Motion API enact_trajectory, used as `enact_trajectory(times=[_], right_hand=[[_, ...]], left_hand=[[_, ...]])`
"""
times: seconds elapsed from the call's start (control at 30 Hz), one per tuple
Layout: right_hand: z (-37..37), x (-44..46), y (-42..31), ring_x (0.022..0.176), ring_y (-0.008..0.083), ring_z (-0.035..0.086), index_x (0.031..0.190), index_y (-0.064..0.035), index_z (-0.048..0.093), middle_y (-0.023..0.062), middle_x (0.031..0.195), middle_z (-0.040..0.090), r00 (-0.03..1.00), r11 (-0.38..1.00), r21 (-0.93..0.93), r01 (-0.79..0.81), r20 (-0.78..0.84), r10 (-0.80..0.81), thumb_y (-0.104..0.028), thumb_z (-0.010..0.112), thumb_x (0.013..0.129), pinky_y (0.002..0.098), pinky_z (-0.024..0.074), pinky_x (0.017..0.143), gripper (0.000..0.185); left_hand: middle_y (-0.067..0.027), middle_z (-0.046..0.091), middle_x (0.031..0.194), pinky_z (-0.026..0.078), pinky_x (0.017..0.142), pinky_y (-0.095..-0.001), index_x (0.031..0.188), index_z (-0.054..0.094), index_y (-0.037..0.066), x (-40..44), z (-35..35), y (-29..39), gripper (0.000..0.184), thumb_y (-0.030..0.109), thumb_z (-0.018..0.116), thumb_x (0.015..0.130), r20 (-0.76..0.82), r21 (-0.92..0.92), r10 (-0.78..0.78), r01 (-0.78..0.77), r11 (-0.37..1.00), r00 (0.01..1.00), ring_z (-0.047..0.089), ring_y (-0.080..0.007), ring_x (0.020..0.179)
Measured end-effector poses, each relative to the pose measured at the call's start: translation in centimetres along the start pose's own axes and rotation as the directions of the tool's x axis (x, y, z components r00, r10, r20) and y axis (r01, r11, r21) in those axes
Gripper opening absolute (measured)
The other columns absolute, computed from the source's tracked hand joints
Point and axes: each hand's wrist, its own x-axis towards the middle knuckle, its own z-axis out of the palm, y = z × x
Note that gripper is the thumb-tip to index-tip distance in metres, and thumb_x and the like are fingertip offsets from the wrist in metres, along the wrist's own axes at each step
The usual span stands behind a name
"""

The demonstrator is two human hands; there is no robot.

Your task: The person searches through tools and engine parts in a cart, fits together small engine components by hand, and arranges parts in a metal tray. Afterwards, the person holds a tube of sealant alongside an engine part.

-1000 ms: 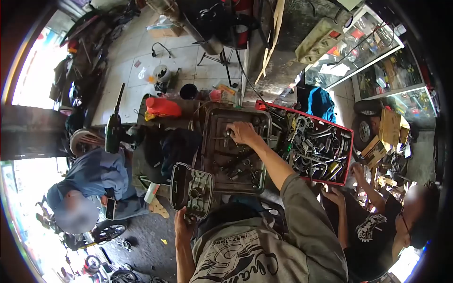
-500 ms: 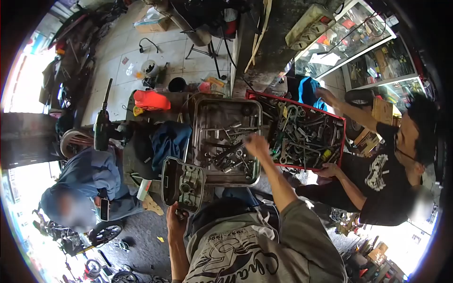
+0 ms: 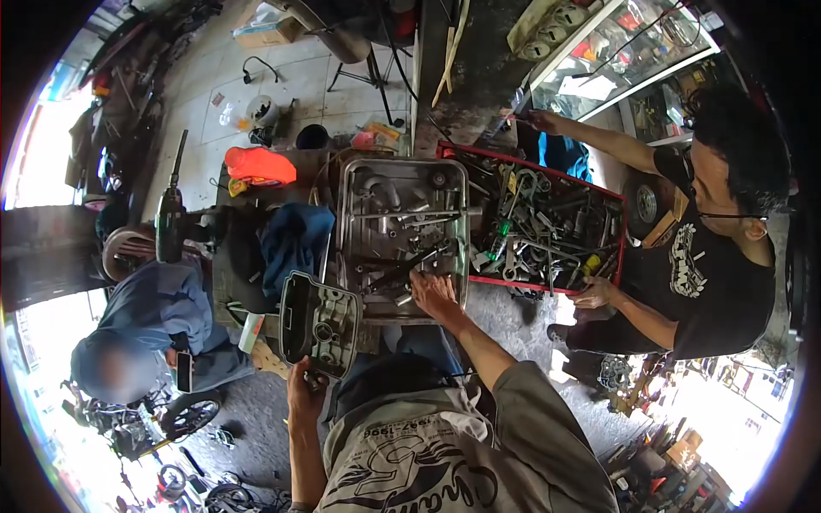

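Observation:
A metal engine cover (image 3: 321,329) is held at its lower edge by my left hand (image 3: 305,386), its hollow side facing up. My right hand (image 3: 434,296) reaches into the lower part of a metal tray (image 3: 344,256), fingers bent down among small tools and parts; what they hold, if anything, is hidden. Sockets, bars and dark handles lie in the tray. Against its right side stands a red toolbox (image 3: 532,288) full of wrenches.
A person in a black shirt (image 3: 684,274) rests one hand on the toolbox and reaches past it. Another person in blue (image 3: 162,308) sits at left with a phone. A drill (image 3: 169,224), red bottle (image 3: 261,165) and blue cloth (image 3: 295,239) are left of the tray.
My right hand has moved from the tray's upper part to its lower part. The person at right has leaned in, one arm now stretched past the toolbox. The view has shifted.

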Motion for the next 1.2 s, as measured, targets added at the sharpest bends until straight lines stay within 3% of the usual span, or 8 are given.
enact_trajectory(times=[0.2, 0.27, 0.53, 0.67, 0.8, 0.87, 1.07, 1.2], right_hand=[[-3.9, 1.7, -0.3, 0.074, 0.0321, 0.062, 0.100, -0.0157, 0.054, 0.0137, 0.081, 0.061, 0.995, 0.990, 0.140, -0.028, 0.103, 0.014, -0.024, 0.057, 0.081, 0.0472, 0.0471, 0.064, 0.021], [-4.9, 2.8, 0.0, 0.078, 0.0316, 0.063, 0.105, -0.0166, 0.054, 0.0169, 0.083, 0.063, 0.986, 0.969, 0.182, -0.165, 0.028, 0.162, -0.021, 0.058, 0.079, 0.0479, 0.0479, 0.065, 0.026], [-5.5, 4.8, 3.3, 0.089, 0.0375, 0.061, 0.121, -0.0196, 0.051, 0.0169, 0.095, 0.064, 0.947, 0.990, -0.095, -0.109, 0.293, 0.132, -0.020, 0.059, 0.078, 0.0508, 0.0451, 0.077, 0.044], [-7.4, 7.0, 4.2, 0.080, 0.0375, 0.063, 0.118, -0.0184, 0.053, 0.0175, 0.085, 0.065, 0.997, 0.994, -0.111, -0.010, 0.071, 0.018, -0.022, 0.061, 0.080, 0.0488, 0.0475, 0.071, 0.039], [-10.0, 11.9, 4.2, 0.073, 0.0369, 0.063, 0.114, -0.0162, 0.057, 0.0178, 0.074, 0.064, 0.994, 0.987, -0.126, 0.095, 0.073, -0.086, -0.019, 0.063, 0.080, 0.0474, 0.0491, 0.065, 0.035], [-10.6, 14.0, 4.7, 0.070, 0.0361, 0.063, 0.111, -0.0142, 0.058, 0.0170, 0.070, 0.063, 0.977, 0.975, 0.080, 0.207, -0.066, -0.202, -0.018, 0.064, 0.079, 0.0471, 0.0498, 0.062, 0.032], [-11.1, 17.4, 4.4, 0.081, 0.0339, 0.064, 0.114, -0.0132, 0.056, 0.0155, 0.085, 0.066, 0.990, 0.995, -0.057, 0.083, 0.123, -0.076, -0.013, 0.061, 0.080, 0.0466, 0.0508, 0.071, 0.034], [-9.6, 16.9, 4.2, 0.084, 0.0338, 0.063, 0.114, -0.0130, 0.056, 0.0149, 0.089, 0.066, 0.998, 0.991, -0.118, 0.065, 0.030, -0.062, -0.013, 0.059, 0.080, 0.0468, 0.0501, 0.073, 0.034]], left_hand=[[0.0010, 0.053, 0.077, 0.039, 0.057, -0.0228, 0.084, 0.054, 0.009, -0.1, -0.5, -0.6, 0.013, 0.019, 0.062, 0.082, 0.015, 0.015, 0.004, -0.004, 1.000, 1.000, 0.049, -0.0087, 0.067], [0.0008, 0.053, 0.077, 0.039, 0.057, -0.0231, 0.085, 0.054, 0.009, -0.8, 0.1, -0.7, 0.013, 0.019, 0.063, 0.082, -0.006, 0.011, 0.008, -0.008, 1.000, 1.000, 0.049, -0.0092, 0.067], [-0.0002, 0.053, 0.075, 0.040, 0.057, -0.0243, 0.084, 0.054, 0.010, -1.6, 0.0, -1.3, 0.013, 0.019, 0.062, 0.083, -0.028, -0.018, 0.026, -0.026, 0.999, 0.999, 0.050, -0.0106, 0.068], [-0.0006, 0.052, 0.074, 0.040, 0.056, -0.0242, 0.082, 0.053, 0.010, -2.1, 0.2, -1.4, 0.012, 0.018, 0.061, 0.084, -0.080, -0.036, 0.010, -0.013, 0.999, 0.997, 0.050, -0.0104, 0.066], [-0.0010, 0.052, 0.075, 0.040, 0.055, -0.0245, 0.082, 0.053, 0.010, -1.8, -0.4, -1.7, 0.010, 0.017, 0.060, 0.085, -0.061, -0.067, 0.045, -0.049, 0.997, 0.997, 0.050, -0.0104, 0.066], [-0.0009, 0.052, 0.075, 0.040, 0.055, -0.0245, 0.082, 0.053, 0.010, -1.9, -0.3, -1.6, 0.010, 0.017, 0.059, 0.085, -0.059, -0.073, 0.053, -0.057, 0.996, 0.997, 0.049, -0.0104, 0.066], [-0.0008, 0.051, 0.075, 0.039, 0.055, -0.0240, 0.083, 0.053, 0.009, -2.1, -0.9, -1.7, 0.009, 0.016, 0.058, 0.086, -0.086, -0.105, 0.025, -0.034, 0.994, 0.996, 0.049, -0.0105, 0.065], [-0.0003, 0.051, 0.076, 0.040, 0.057, -0.0235, 0.083, 0.054, 0.009, -2.1, -1.0, -1.8, 0.009, 0.017, 0.058, 0.086, -0.068, -0.107, 0.035, -0.042, 0.993, 0.997, 0.048, -0.0101, 0.067]])
